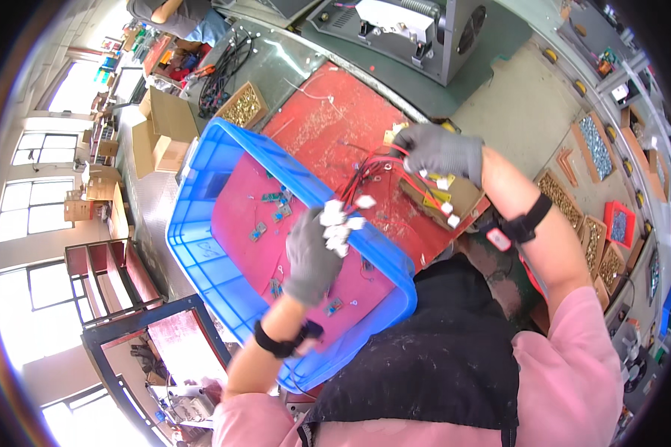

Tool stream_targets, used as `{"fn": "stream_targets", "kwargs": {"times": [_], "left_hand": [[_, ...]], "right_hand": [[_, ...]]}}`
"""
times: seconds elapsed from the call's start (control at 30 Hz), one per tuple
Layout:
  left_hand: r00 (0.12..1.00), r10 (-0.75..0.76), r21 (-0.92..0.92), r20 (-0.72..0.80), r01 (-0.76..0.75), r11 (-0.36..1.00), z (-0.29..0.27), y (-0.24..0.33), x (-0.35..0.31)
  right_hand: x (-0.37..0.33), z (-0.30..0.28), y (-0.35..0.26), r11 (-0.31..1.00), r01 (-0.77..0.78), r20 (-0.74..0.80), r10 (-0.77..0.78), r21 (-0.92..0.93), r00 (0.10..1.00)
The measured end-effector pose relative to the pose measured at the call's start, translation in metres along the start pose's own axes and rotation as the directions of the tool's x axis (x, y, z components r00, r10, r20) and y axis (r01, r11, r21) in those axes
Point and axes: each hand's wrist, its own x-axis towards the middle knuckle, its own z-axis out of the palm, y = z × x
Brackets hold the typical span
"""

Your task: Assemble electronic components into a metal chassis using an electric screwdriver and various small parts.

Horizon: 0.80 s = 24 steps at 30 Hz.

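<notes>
My left hand (311, 257), in a grey glove, is closed on a bunch of wires with white plug connectors (335, 227) standing out beside the fingers. It is over the near rim of a blue plastic crate (388, 264). Red and dark wires (361, 179) stretch from the bunch toward my right hand (443, 153), also gloved. Its fingers are curled around red wire ends above the red tabletop (313, 112). Inside the crate, several small green circuit boards (257, 231) lie on a pink sheet (235, 205).
A cardboard box (466, 195) with yellow-labelled pieces sits below my right hand. Beyond the crate are a box of brass parts (242, 106) and black cables (227, 71). A metal machine housing (455, 45) stands at the back. Parts bins (593, 145) line the right; another person (179, 18) is far left.
</notes>
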Motion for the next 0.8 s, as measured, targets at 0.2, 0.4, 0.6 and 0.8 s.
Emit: {"fn": "stream_targets", "kwargs": {"times": [0.2,0.4,0.6,0.8], "left_hand": [[0.937,-0.207,-0.059,-0.283,0.198,0.978,0.011,0.04,-0.028],[0.748,-0.651,-0.051,0.126,0.661,0.749,0.029,-0.003,-0.038],[0.788,-0.599,0.003,0.138,0.605,0.796,0.058,0.018,-0.038],[0.871,-0.485,-0.278,-0.077,0.448,0.85,-0.014,0.028,-0.037]], "right_hand": [[-0.017,0.009,0.038,0.986,0.037,-0.021,-0.034,0.162,0.999],[-0.017,0.022,0.061,0.959,0.102,-0.071,-0.086,0.264,0.994],[-0.016,0.025,0.075,0.972,0.11,-0.135,-0.083,0.206,0.987],[-0.004,0.027,0.068,0.988,0.069,-0.027,-0.066,0.139,0.997]]}}
